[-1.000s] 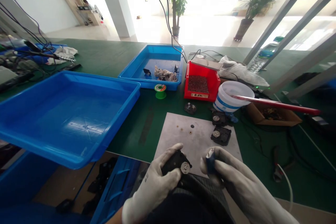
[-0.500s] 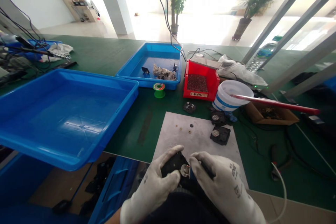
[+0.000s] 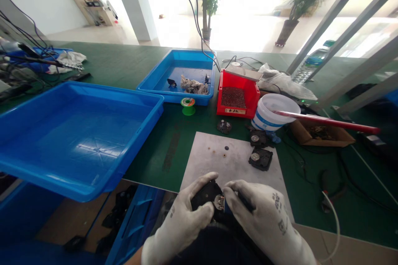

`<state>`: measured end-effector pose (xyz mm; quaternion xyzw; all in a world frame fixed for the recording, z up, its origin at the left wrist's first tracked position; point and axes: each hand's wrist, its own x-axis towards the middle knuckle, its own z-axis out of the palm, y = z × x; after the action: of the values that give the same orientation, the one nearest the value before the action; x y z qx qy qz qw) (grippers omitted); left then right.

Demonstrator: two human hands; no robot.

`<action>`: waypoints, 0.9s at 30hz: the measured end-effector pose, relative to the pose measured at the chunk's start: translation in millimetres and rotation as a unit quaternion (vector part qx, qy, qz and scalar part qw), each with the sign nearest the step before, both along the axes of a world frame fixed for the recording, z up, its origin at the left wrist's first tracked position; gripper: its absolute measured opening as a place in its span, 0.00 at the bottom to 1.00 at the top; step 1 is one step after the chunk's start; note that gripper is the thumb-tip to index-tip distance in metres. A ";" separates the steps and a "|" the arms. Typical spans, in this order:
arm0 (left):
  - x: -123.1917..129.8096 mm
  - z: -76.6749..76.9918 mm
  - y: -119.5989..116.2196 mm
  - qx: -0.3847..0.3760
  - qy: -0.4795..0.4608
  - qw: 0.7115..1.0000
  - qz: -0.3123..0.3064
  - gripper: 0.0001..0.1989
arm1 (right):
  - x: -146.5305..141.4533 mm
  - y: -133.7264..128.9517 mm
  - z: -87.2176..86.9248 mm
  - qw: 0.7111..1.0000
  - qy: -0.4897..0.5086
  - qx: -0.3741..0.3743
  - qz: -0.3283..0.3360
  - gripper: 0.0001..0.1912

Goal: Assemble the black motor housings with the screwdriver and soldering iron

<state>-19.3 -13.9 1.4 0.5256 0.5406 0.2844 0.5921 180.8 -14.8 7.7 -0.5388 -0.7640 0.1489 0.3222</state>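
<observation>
My left hand [image 3: 189,211], in a white glove, grips a black plastic housing [image 3: 207,193] between thumb and fingers, just past the near edge of the grey mat. A round silver metal part [image 3: 219,202] sits at the housing's right side. My right hand [image 3: 258,211], gloved too, is closed against that side. Something dark and a bit of blue show at its fingers, mostly hidden by the glove. Two similar black housings [image 3: 260,159] with silver discs lie at the mat's right edge. Small round parts [image 3: 224,155] are scattered on the grey mat [image 3: 202,165].
A large blue tray [image 3: 77,132] stands at left, a smaller blue tray [image 3: 149,87] behind. A red bin [image 3: 238,112] of small brown pieces stands beside a white bucket [image 3: 264,109] with a red rod across it. A green spool [image 3: 188,109] and cardboard box [image 3: 329,140] are nearby.
</observation>
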 end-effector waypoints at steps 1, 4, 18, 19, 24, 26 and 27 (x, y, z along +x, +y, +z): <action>0.4 0.3 0.2 0.000 -0.001 1.000 0.001 0.34 | 0.1 -0.2 -0.2 1.000 0.001 0.003 0.001 0.15; 1.5 2.2 0.9 -0.002 -0.005 1.000 0.000 0.34 | 0.9 -0.8 -1.4 1.000 -0.007 0.005 0.004 0.15; -1.8 -15.0 -2.3 0.008 -0.110 0.994 0.023 0.24 | 9.7 3.1 -13.8 0.956 0.172 -0.239 -0.002 0.19; -2.0 -11.5 -0.3 0.020 -0.105 0.994 0.012 0.24 | 10.5 4.4 -15.9 0.940 0.205 -0.273 -0.008 0.27; -3.4 -0.8 5.3 0.053 -0.116 0.992 -0.018 0.22 | 1.8 6.0 -17.5 0.868 0.326 -0.373 0.017 0.30; -3.8 -5.0 3.4 -0.005 -0.179 0.984 0.012 0.23 | -4.2 4.1 -15.2 0.839 0.374 -0.396 -0.016 0.27; -4.0 -8.1 2.2 -0.042 -0.217 0.975 0.032 0.23 | -6.3 3.0 -14.7 0.824 0.395 -0.404 -0.036 0.25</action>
<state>-23.3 -11.7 -6.8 0.4081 0.4273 0.3874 0.7077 174.6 -11.8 -7.0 -0.5433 -0.4229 0.6327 0.3545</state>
